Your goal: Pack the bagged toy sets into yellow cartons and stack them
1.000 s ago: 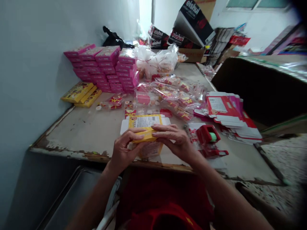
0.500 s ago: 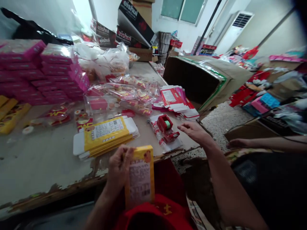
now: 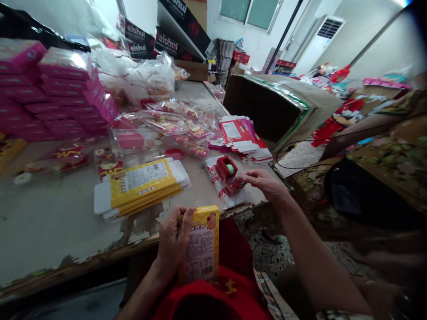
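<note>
My left hand (image 3: pixel 174 238) grips an upright yellow carton (image 3: pixel 202 246) by its left edge, thumb across the printed face; the carton stands over my red apron. My right hand (image 3: pixel 265 183) reaches over the table's front edge, thumb and forefinger pinched at the cutter end of a red tape dispenser (image 3: pixel 227 171) with a pale green roll. The tape between the fingertips is too thin to see clearly. The dispenser rests on a red-and-white plastic packet (image 3: pixel 213 180). Left of it lies a stack of flat yellow cartons (image 3: pixel 143 186).
Clear-bagged red items (image 3: pixel 173 122) cover the table's middle. Flattened red-and-white cartons (image 3: pixel 233 133) lie behind the dispenser. Pink boxes (image 3: pixel 63 93) are piled at far left. A large open cardboard box (image 3: pixel 310 100) stands at the right. Another person in a patterned garment (image 3: pixel 390 151) is close at my right.
My right hand has moved to the dispenser's cutter end and its fingers have closed there. The carton stays in my left hand. The person at right has shifted, and the view has turned slightly.
</note>
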`<state>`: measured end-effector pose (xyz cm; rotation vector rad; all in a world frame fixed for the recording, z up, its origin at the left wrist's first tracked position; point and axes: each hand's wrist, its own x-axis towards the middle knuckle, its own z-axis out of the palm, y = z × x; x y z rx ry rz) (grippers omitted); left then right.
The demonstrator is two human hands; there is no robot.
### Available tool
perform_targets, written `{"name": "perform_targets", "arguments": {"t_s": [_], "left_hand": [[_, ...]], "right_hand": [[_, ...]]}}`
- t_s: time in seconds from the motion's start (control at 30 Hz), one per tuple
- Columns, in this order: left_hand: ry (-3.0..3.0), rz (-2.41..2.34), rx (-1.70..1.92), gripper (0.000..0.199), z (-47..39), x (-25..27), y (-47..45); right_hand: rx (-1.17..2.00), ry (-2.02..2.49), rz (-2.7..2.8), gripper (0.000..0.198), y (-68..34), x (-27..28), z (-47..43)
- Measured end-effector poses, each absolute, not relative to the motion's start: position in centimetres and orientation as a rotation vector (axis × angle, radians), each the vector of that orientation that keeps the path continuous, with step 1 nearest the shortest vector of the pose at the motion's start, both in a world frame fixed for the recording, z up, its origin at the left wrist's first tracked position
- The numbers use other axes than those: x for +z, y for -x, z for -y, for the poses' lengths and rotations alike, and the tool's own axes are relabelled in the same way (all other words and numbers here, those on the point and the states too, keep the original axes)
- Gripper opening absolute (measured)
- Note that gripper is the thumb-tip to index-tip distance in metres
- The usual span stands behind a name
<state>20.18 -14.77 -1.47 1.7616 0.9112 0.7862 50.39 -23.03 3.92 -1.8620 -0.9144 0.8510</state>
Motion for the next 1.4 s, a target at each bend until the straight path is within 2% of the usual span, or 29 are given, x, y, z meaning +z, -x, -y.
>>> {"name": "perform_targets", "arguments": {"t_s": [0.2,0.43,0.63,0.93,1.17,1.4], "left_hand": [[-1.746,-0.862,0.698,0.039,14.6,-1.7,-20.5],[-1.786,-0.796,0.642,0.04,14.8,-1.5,-22.0],[-1.815,-0.751,0.59,0.038,14.9,-1.0,-23.5],[-1.843,-0.715,0.516,0.037,14.9,-0.7,-24.6],[-1.846,-0.685,0.435,0.038,13.6,-2.5,-26.1],[-1.61,-0.551,0.363,0.053,14.1,-3.6,-27.7]], "right_hand": [[0.782,1.758,0.735,0.043,-49.1,3.4,23.7],[0.472,1.769,0.709,0.03,-47.1,3.5,25.2],[0.834,1.661,0.375,0.042,-45.3,2.3,27.0],[0.859,1.637,0.294,0.052,-45.8,0.3,26.5],[0.575,1.725,0.422,0.066,-46.4,-1.6,28.3],[0.971,1.532,1.375,0.04,-45.3,5.1,28.3]]}}
